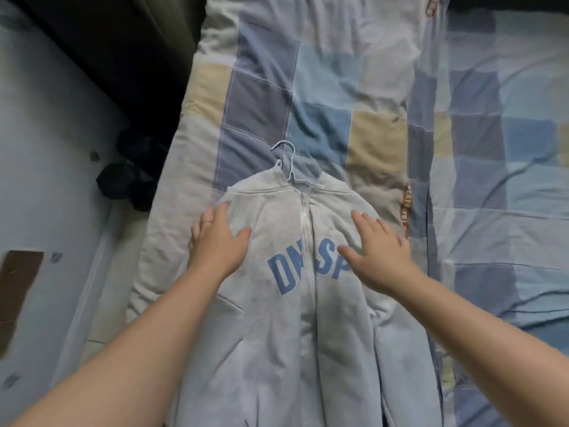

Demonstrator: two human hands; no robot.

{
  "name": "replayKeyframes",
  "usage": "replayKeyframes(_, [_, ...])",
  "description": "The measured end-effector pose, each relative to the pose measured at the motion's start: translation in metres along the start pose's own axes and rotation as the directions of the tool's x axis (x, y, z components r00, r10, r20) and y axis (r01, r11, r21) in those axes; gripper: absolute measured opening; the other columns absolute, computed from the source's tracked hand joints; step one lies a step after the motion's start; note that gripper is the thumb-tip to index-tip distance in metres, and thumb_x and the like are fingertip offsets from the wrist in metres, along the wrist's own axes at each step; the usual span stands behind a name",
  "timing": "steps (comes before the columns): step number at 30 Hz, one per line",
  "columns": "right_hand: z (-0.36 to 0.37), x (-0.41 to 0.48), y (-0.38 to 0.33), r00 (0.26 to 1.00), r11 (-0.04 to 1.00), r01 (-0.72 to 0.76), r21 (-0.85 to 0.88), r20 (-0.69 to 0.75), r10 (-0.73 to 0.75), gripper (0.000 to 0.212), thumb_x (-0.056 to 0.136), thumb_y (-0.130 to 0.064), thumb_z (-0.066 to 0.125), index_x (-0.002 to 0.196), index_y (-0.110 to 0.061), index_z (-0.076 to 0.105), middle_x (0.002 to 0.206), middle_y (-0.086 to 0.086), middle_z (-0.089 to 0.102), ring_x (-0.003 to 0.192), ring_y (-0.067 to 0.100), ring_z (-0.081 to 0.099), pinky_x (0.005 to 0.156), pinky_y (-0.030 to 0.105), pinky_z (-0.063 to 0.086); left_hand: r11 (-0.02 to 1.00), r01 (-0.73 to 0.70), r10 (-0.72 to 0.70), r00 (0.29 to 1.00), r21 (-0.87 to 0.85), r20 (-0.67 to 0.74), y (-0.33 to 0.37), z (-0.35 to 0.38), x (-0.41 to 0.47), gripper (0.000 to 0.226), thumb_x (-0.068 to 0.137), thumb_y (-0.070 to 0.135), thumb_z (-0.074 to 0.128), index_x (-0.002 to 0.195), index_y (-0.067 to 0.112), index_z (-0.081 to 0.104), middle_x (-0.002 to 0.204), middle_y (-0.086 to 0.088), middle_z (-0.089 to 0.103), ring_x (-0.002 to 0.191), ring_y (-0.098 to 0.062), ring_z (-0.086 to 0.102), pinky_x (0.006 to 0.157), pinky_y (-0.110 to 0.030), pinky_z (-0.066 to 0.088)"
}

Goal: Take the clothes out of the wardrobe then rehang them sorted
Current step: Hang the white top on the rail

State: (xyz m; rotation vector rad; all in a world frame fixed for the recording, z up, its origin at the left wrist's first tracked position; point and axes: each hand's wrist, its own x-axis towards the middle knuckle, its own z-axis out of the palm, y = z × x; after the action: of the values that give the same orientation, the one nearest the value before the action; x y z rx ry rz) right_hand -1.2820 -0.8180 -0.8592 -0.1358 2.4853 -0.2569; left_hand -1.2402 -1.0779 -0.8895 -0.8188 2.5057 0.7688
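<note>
Laying-out is judged the step in hand. The left hand (218, 238) is pressed flat on one shoulder of the grey zip hoodie (304, 318), which is spread face up on its hanger (284, 155) over the bed's patchwork quilt (323, 87), and the right hand (378, 254) is laid on the chest, fingers straight, nothing gripped. Next, both hands would need to be lifted away so another garment can be fetched from the wardrobe.

— The pale grey zip-up sweatshirt (277, 328) at the lower centre looks like soft, matt fleece cloth. Its blue letters (278, 272) are flat and matt too.
— The thin pale-blue hanger (291, 161) above its collar is smooth, faintly glossy. The blue, grey and cream patchwork quilt (323, 87) is matt, creased cloth.
</note>
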Motion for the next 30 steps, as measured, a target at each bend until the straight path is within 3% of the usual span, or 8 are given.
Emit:
replayKeyframes(4, [0.021,0.080,0.006,0.996,0.999,0.027,-0.017,-0.086,-0.029,0.067,0.099,-0.052,0.038,0.156,-0.027,0.013,0.161,-0.004,0.021,0.147,0.021,0.016,0.115,0.049,0.019,0.985,-0.105,0.114,0.992,0.134,-0.056,-0.007,0.015,0.063,0.068,0.094,0.042,0.055,0.153,0.023,0.027,0.160,-0.005,0.026,0.143,-0.033,0.025,0.116,-0.045,0.023])
replayKeyframes(9, [0.038,0.138,0.011,0.997,0.999,0.007,-0.032,-0.077,-0.010,0.069,0.097,-0.049,0.042,0.155,-0.025,0.014,0.162,-0.003,0.018,0.147,0.023,0.018,0.114,0.051,0.020,0.951,-0.121,0.146,0.987,0.286,-0.068,0.003,0.029,0.100,0.061,0.092,0.048,0.053,0.145,0.023,0.039,0.146,-0.012,0.040,0.131,-0.037,0.041,0.106,-0.045,0.033])
replayKeyframes(13, [0.035,0.151,0.012,0.999,1.000,-0.016,-0.014,-0.052,0.016,0.071,0.095,-0.049,0.046,0.155,-0.026,0.016,0.161,0.000,0.022,0.145,0.027,0.024,0.113,0.051,0.026,0.984,-0.114,0.123,0.990,0.138,-0.062,0.009,0.024,0.105,0.050,0.087,0.049,0.057,0.130,0.024,0.050,0.132,-0.010,0.051,0.121,-0.036,0.050,0.100,-0.041,0.042])
replayKeyframes(16, [0.019,0.141,0.012,1.000,1.000,0.009,-0.018,-0.002,-0.010,0.067,0.091,-0.047,0.054,0.149,-0.025,0.027,0.149,0.009,0.040,0.131,0.034,0.042,0.106,0.050,0.038,0.971,-0.155,0.153,0.988,0.180,0.026,0.014,0.017,0.088,0.050,0.087,0.053,0.057,0.125,0.022,0.052,0.127,-0.011,0.056,0.116,-0.035,0.056,0.092,-0.039,0.046])
replayKeyframes(19, [-0.001,0.124,0.014,0.999,0.999,0.035,-0.015,0.037,-0.035,0.062,0.089,-0.047,0.057,0.143,-0.025,0.036,0.140,0.009,0.046,0.122,0.034,0.049,0.101,0.048,0.042,0.963,-0.241,0.235,0.970,0.122,0.063,0.016,0.009,0.064,0.033,0.087,0.056,0.059,0.092,0.024,0.055,0.107,-0.007,0.067,0.101,-0.033,0.061,0.080,-0.039,0.049])
replayKeyframes(23, [-0.030,0.084,0.017,0.995,0.998,0.064,-0.026,0.077,-0.062,0.050,0.096,-0.043,0.053,0.141,-0.025,0.043,0.135,0.006,0.046,0.122,0.030,0.049,0.098,0.040,0.043,0.951,-0.305,0.308,0.947,-0.042,0.096,0.020,-0.018,0.018,0.050,0.074,0.073,0.051,0.088,0.027,0.066,0.087,0.006,0.070,0.088,-0.022,0.065,0.078,-0.040,0.053])
replayKeyframes(26, [-0.052,0.037,0.020,0.993,0.993,0.083,-0.084,0.094,-0.075,0.034,0.099,-0.043,0.048,0.126,-0.023,0.053,0.126,0.006,0.051,0.117,0.030,0.052,0.094,0.042,0.044,0.948,-0.305,0.316,0.934,-0.091,0.166,0.023,-0.043,-0.021,0.045,0.065,0.082,0.045,0.080,0.045,0.067,0.081,0.011,0.071,0.085,-0.018,0.066,0.076,-0.036,0.053])
replayKeyframes(30, [-0.080,-0.043,0.024,0.986,0.991,0.132,-0.009,0.101,-0.130,0.018,0.098,-0.040,0.051,0.085,-0.028,0.047,0.089,-0.004,0.051,0.095,0.028,0.056,0.081,0.042,0.047,0.960,-0.269,0.279,0.927,-0.075,0.250,0.027,-0.078,-0.075,0.045,0.073,0.080,0.055,0.081,0.038,0.071,0.078,0.013,0.071,0.083,-0.014,0.067,0.075,-0.034,0.052])
